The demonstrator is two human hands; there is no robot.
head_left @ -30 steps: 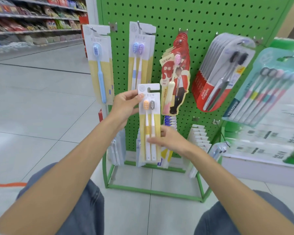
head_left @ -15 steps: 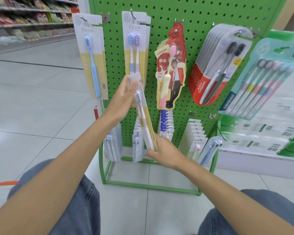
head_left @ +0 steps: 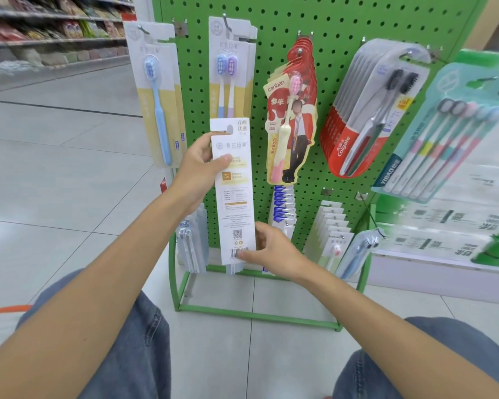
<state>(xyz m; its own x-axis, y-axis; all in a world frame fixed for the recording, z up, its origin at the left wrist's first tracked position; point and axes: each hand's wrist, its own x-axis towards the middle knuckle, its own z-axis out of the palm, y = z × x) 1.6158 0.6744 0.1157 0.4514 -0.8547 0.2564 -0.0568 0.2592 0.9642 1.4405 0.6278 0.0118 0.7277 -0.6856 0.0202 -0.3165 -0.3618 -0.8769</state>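
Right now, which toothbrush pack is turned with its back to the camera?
The white pack held between left hand and right hand: it shows a QR code and barcode; the hung packs show brushes.

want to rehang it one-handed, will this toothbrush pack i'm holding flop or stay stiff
Probably fairly stiff: the toothbrush pack stands flat and straight between the left hand at its top and the right hand at its bottom. Likely light, since fingertip pinches carry it. The long thin card may bend a little if held by one end.
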